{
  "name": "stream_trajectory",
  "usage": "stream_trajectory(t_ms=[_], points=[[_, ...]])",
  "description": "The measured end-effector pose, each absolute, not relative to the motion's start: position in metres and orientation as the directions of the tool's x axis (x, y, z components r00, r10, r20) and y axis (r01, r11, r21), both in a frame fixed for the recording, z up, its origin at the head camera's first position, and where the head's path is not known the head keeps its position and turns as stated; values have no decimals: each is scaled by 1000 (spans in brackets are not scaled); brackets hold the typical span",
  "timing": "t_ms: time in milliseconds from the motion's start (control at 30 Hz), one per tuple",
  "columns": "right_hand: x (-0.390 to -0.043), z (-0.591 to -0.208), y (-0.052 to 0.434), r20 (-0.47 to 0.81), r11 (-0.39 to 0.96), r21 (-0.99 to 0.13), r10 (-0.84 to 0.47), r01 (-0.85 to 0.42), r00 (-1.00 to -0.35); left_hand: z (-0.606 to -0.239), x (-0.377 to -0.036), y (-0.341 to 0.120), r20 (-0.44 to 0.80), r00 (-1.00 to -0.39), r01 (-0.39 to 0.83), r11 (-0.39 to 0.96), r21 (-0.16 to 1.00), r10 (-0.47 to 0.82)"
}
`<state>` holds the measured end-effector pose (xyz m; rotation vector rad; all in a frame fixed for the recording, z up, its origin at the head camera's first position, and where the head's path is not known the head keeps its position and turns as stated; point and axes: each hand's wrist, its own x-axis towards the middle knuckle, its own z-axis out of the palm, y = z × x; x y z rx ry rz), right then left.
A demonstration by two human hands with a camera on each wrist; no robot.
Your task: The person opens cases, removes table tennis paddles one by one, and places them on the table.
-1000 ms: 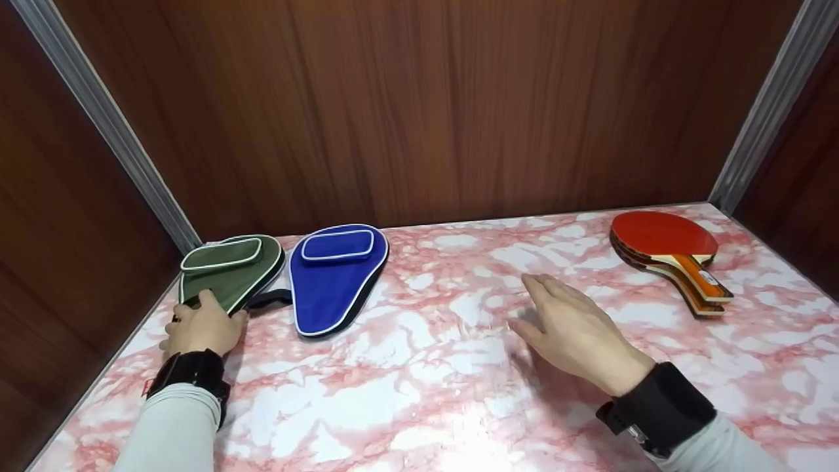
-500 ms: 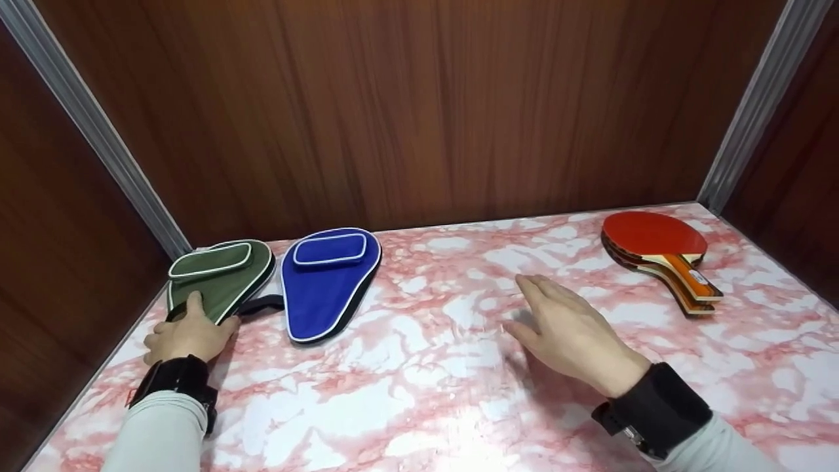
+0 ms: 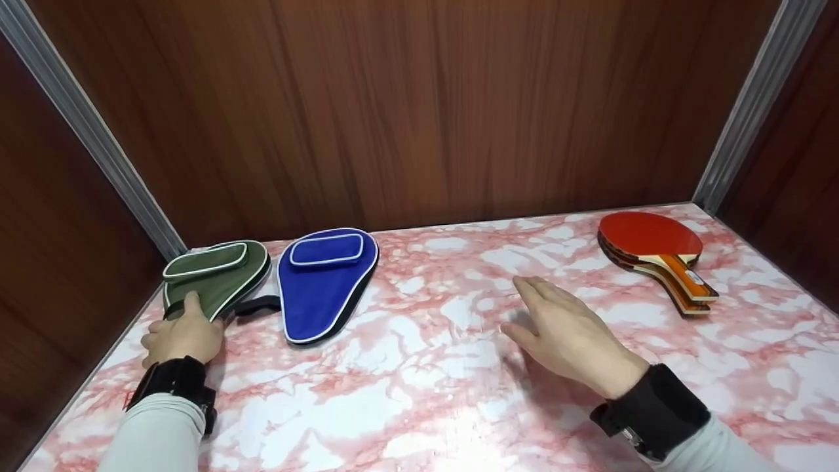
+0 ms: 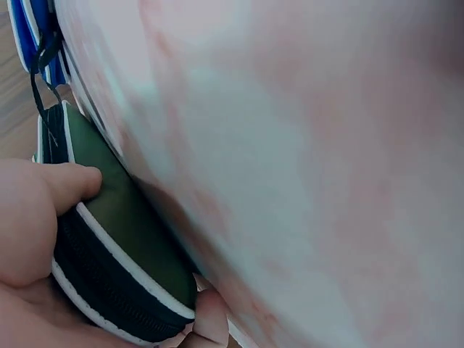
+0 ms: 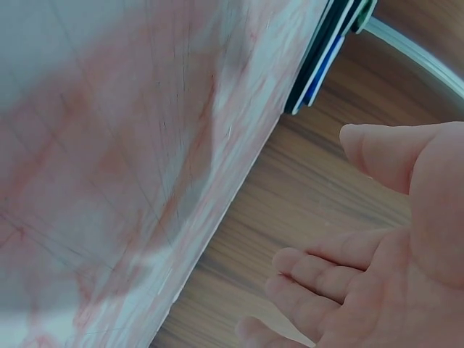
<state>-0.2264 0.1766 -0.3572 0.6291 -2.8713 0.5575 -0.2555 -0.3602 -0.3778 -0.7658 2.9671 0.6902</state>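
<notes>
At the left of the table lies a green table tennis bat case (image 3: 216,272) with white piping and a small front pocket. My left hand (image 3: 187,334) grips its narrow lower end. In the left wrist view the thumb (image 4: 76,181) presses one face of the case, across its dark zipped side, and fingertips reach round the end. Just right of it a blue bat case (image 3: 324,288) lies flat. My right hand (image 3: 570,331) hovers over the right half of the table, fingers extended and thumb apart, touching nothing; its palm (image 5: 406,290) shows in the right wrist view.
Stacked red table tennis bats (image 3: 649,236) lie at the far right, handles toward the front. A black strap (image 3: 259,305) lies between the two cases. Wood panels (image 3: 446,111) close off the back and sides of the marbled table (image 3: 432,387).
My left thumb has drawn in from its spread position against the green case. The whole head view has shifted slightly; cases, bats and right hand otherwise stay put.
</notes>
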Motion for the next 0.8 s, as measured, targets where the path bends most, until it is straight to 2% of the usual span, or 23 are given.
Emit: stream_trajectory(t_ms=[400,800], points=[[-226,-357,178,202,846,-335,-367,-416,-908,-372,-249,-352,47,-890,-381,798,467,-453],[-225,-358,179,215,843,-333,-368,-422,-905,-346,-245,-293,232,-938,-139,895,424,-256]])
